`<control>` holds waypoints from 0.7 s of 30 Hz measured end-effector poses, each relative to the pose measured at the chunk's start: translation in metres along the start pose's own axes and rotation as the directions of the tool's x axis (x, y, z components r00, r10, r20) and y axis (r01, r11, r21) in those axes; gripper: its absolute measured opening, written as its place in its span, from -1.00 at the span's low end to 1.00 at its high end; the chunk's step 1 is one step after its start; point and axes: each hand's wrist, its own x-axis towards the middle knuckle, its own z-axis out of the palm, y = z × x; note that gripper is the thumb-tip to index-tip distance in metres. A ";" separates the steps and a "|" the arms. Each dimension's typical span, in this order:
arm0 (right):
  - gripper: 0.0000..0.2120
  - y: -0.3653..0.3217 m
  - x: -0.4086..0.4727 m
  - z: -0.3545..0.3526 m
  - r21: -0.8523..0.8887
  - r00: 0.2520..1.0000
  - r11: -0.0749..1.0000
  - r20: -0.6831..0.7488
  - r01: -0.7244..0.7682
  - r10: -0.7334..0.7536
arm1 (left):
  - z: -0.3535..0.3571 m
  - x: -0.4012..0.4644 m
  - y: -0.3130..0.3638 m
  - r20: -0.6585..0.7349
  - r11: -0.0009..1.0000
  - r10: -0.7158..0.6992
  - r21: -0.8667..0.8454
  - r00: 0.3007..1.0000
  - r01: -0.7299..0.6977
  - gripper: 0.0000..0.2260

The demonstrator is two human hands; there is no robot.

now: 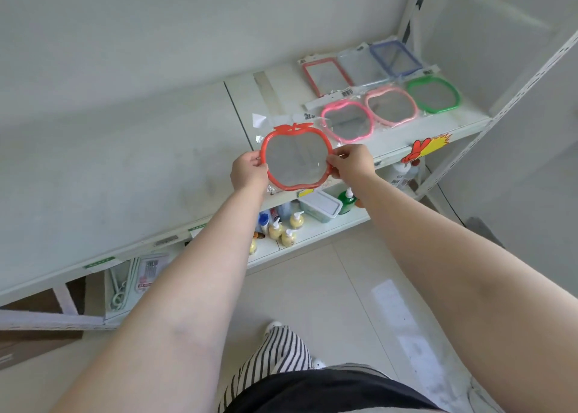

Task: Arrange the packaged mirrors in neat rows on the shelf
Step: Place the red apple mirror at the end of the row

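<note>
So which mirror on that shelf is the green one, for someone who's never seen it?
Find the white shelf holding the packaged mirrors. In the near row of apple-shaped ones, the green mirror lies at the far right end; its neighbours there are pink.

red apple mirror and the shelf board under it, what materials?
Red apple mirror, gripped by left hand and right hand: the frame looks like glossy moulded plastic with a uniform colour and a moulded leaf top; the face is reflective, glass or acrylic, unclear. It sits in a clear crinkly film sleeve. Shelf board: probably white painted metal, matte, thin-edged.
</note>
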 end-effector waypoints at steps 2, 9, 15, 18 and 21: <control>-0.89 -0.002 0.013 -0.005 -0.012 1.000 1.000 -0.009 -0.006 0.006 | 0.011 0.008 0.009 0.001 1.000 -0.016 0.012 1.000 0.016 -0.68; -0.82 -0.014 0.059 -0.028 0.018 0.999 0.999 -0.031 -0.039 0.039 | 0.055 0.045 0.035 0.044 0.998 -0.050 0.032 0.998 0.049 -0.68; -0.83 -0.016 0.095 -0.043 0.019 0.998 0.998 -0.015 -0.058 0.058 | 0.084 0.058 0.052 0.024 0.995 -0.076 0.060 0.997 0.074 -0.66; -0.90 -0.019 0.114 -0.046 0.030 0.996 0.997 0.056 -0.070 0.068 | 0.094 0.067 0.058 -0.015 0.993 -0.102 0.062 0.995 0.103 -0.65; -0.80 -0.019 0.139 -0.049 -0.019 0.993 0.999 0.104 -0.047 0.049 | 0.106 0.074 0.062 -0.070 0.989 -0.135 0.052 0.988 0.139 -0.64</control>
